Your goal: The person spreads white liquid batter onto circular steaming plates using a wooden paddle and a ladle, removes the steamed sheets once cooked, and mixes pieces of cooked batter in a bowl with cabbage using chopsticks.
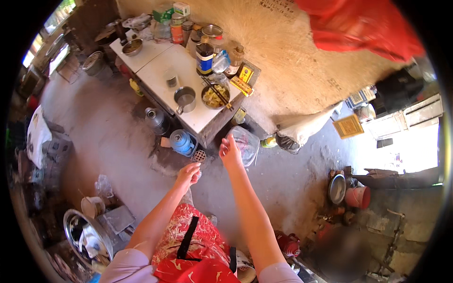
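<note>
My left hand (189, 174) is in the air in front of the table's near corner, its fingers curled together; a small pale bit shows by the fingertips, too small to name. To its right, my right hand (230, 151) is raised with fingers partly bent and apart, and no object shows in it. Behind the right hand stands a clear plastic bin (247, 145) on the floor. Beyond the left hand are a round perforated briquette (199, 155) and a blue thermos flask (182, 141).
The white-topped table (158, 70) holds a metal mug (185, 99), a bowl of food with chopsticks (215, 95), a glass (171, 80), a dark bottle (204, 56) and jars. A metal flask (156, 120) stands beside it. At right are a basin (337, 189) and bucket (358, 197).
</note>
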`<state>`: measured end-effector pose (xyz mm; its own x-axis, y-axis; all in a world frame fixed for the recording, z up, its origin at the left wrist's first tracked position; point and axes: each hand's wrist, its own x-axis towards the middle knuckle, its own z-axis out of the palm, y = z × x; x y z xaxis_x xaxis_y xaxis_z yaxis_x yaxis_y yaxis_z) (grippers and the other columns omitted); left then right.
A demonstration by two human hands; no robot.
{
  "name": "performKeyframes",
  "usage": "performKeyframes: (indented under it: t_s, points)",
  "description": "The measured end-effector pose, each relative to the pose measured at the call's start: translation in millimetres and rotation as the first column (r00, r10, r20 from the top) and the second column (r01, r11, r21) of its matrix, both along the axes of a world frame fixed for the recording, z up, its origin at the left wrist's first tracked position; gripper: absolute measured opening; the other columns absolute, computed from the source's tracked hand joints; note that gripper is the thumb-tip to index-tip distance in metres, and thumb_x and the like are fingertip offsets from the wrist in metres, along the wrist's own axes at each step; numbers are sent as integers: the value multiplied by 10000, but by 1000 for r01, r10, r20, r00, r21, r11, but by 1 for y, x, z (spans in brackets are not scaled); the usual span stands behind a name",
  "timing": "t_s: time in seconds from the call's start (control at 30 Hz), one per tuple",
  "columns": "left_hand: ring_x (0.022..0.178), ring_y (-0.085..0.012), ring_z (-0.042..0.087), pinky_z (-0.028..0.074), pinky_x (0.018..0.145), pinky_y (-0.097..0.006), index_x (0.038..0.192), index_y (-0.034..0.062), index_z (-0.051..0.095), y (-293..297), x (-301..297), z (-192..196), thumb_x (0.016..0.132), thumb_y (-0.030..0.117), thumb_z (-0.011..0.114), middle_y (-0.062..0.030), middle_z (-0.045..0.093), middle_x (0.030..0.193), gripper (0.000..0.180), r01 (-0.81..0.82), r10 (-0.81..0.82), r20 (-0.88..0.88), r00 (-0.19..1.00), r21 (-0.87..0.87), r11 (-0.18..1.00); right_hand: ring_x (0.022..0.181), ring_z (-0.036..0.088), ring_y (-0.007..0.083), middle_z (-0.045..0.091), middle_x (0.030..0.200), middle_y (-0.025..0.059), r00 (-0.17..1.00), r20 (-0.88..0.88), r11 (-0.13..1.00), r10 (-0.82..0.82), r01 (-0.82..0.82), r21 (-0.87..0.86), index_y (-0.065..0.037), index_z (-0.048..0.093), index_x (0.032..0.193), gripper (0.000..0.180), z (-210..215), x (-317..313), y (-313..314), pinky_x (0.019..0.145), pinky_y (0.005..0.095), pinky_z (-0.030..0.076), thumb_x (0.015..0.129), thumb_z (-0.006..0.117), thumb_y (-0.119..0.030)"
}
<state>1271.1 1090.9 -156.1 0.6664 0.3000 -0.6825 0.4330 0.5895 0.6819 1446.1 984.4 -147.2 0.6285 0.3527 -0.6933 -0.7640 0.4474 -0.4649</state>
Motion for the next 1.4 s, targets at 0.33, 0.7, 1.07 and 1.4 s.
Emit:
performKeyframes:
  t_s: [0.33,0.7,1.07,1.4]
  points:
    - [544,-56,479,425,523,-207,1168,62,527,116,200,-55,812,264,630,-13,579,796,422,37,-34,-53,998,61,997,509,371,40,457,624,-68,870,-124,875,-478,483,16,-168,579,914,193,-104,152,114,463,200,309,788,683,-271]
    - [656,-99,545,458,634,-259,1288,50,358,136,252,-66,755,355,669,-59,581,999,688,-7,12,-86,996,55,998,510,426,71,519,638,20,422,688,574,591,379,-726,-4,645,810,107,75,161,87,462,200,341,712,663,36]
    - [990,-204,569,439,839,-379,1334,107,274,128,260,-68,753,335,678,-86,519,1170,743,-77,75,-41,996,-48,996,597,457,103,501,637,24,555,642,597,529,294,-747,17,608,772,124,44,171,83,545,245,371,849,556,-64]
    - [961,-204,577,441,838,-353,1328,17,307,131,236,-68,782,371,652,-99,536,1119,736,-143,140,45,989,92,985,466,415,76,603,704,55,807,315,469,500,53,-882,3,639,783,415,34,220,53,448,222,306,904,450,-346]
